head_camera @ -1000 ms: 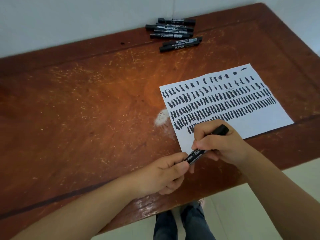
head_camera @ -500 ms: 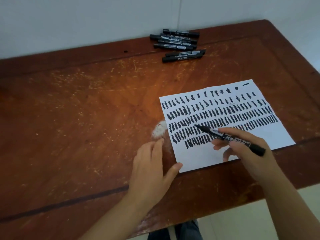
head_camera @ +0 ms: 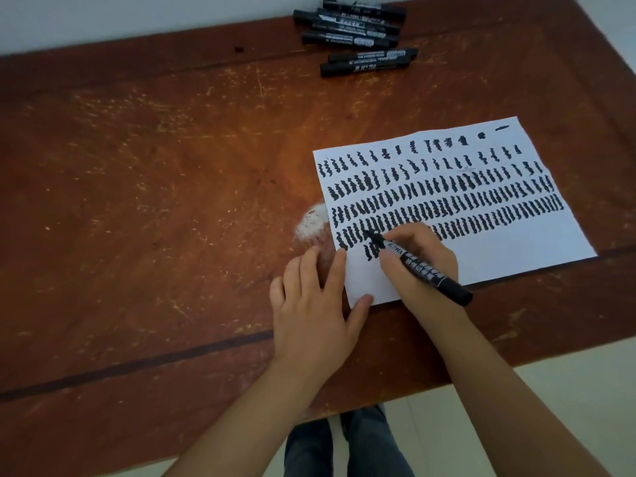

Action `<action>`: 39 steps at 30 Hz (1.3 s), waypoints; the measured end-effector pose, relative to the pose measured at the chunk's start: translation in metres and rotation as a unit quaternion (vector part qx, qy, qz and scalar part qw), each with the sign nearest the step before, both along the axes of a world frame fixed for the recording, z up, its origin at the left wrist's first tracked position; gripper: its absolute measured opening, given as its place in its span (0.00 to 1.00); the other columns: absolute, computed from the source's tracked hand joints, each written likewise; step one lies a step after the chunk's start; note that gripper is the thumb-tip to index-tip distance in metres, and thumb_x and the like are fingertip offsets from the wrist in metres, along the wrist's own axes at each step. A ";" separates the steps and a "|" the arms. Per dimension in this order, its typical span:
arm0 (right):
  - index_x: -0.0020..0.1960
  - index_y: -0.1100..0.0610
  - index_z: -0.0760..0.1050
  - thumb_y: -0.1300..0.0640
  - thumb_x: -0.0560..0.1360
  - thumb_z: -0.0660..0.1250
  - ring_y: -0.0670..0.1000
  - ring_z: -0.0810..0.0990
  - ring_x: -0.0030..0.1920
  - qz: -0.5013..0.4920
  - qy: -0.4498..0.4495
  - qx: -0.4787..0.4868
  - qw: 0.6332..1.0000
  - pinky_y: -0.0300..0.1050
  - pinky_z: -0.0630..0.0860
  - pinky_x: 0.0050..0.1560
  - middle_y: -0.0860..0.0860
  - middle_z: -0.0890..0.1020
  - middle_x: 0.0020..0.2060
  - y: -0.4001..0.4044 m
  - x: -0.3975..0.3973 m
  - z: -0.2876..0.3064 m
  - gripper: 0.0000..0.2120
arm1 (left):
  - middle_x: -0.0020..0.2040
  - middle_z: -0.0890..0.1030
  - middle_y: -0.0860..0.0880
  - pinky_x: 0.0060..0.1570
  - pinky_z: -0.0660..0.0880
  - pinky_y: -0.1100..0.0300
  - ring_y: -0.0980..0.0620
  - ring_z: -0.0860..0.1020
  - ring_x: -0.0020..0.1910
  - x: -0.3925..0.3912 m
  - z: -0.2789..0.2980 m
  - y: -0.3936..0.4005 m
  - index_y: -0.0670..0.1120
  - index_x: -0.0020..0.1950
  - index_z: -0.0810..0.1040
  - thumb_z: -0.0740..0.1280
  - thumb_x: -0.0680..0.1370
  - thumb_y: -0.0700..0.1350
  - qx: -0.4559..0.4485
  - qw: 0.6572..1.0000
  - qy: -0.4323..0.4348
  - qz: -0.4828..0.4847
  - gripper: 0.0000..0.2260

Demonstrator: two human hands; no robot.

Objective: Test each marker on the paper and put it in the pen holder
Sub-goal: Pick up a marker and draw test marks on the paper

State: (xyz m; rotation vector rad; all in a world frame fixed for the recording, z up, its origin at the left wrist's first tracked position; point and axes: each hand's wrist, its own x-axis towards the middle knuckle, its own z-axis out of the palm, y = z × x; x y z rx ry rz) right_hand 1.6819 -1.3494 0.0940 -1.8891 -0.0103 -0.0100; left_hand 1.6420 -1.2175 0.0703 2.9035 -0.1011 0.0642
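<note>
Leftward now, slim black marker (head_camera: 418, 265) tip meets scribbled paper (head_camera: 509, 249).

The surface (head_camera: 155, 187) is reddish-brown wood, heavily scratched, with a dark groove running near its front edge. A white worn patch (head_camera: 311, 223) marks its middle. A pale wall (head_camera: 137, 15) stands behind it; light floor tiles (head_camera: 568, 380) lie below the front edge.
</note>
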 end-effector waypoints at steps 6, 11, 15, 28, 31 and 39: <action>0.34 0.58 0.68 0.60 0.65 0.61 0.37 0.72 0.25 -0.035 -0.022 -0.052 0.998 0.26 0.64 0.23 0.44 0.71 0.25 0.007 -0.002 -0.003 0.03 | 0.60 0.75 0.38 0.56 0.58 0.49 0.43 0.64 0.60 0.000 -0.004 0.000 0.45 0.63 0.73 0.53 0.74 0.60 -0.012 1.000 -0.017 -0.002 0.26; 0.35 0.58 0.69 0.60 0.65 0.61 0.37 0.73 0.25 -0.032 -0.038 -0.064 0.997 0.25 0.64 0.23 0.44 0.70 0.25 0.008 -0.003 -0.006 0.02 | 0.62 0.74 0.38 0.59 0.59 0.49 0.41 0.68 0.62 0.000 -0.005 0.001 0.45 0.63 0.73 0.53 0.74 0.60 0.000 1.000 -0.013 -0.002 0.26; 0.35 0.57 0.69 0.53 0.66 0.61 0.40 0.74 0.26 -0.026 -0.051 -0.075 0.996 0.28 0.67 0.24 0.44 0.72 0.25 0.008 -0.002 -0.011 0.07 | 0.62 0.75 0.40 0.59 0.64 0.47 0.41 0.72 0.61 -0.001 -0.005 0.000 0.46 0.63 0.73 0.52 0.74 0.60 0.014 1.000 -0.012 0.007 0.26; 0.35 0.57 0.69 0.47 0.65 0.57 0.45 0.75 0.29 -0.020 -0.073 -0.076 0.994 0.29 0.70 0.27 0.45 0.74 0.26 0.008 -0.001 -0.016 0.12 | 0.62 0.75 0.39 0.59 0.59 0.49 0.40 0.73 0.61 -0.001 -0.004 0.001 0.45 0.62 0.74 0.53 0.74 0.59 0.007 1.000 -0.016 -0.004 0.25; 0.35 0.57 0.69 0.47 0.64 0.57 0.43 0.75 0.28 -0.030 -0.066 -0.075 0.995 0.29 0.69 0.26 0.45 0.73 0.25 0.007 -0.001 -0.015 0.13 | 0.62 0.75 0.39 0.59 0.59 0.49 0.40 0.73 0.61 -0.001 -0.003 0.001 0.45 0.63 0.74 0.54 0.74 0.59 0.007 1.000 -0.018 -0.006 0.25; 0.32 0.61 0.69 0.50 0.63 0.57 0.38 0.73 0.25 -0.028 -0.083 -0.083 0.993 0.25 0.66 0.25 0.43 0.70 0.23 0.006 -0.002 -0.015 0.13 | 0.62 0.75 0.39 0.59 0.59 0.49 0.40 0.73 0.60 -0.001 -0.002 0.001 0.45 0.63 0.74 0.53 0.74 0.59 0.010 1.000 -0.019 -0.005 0.25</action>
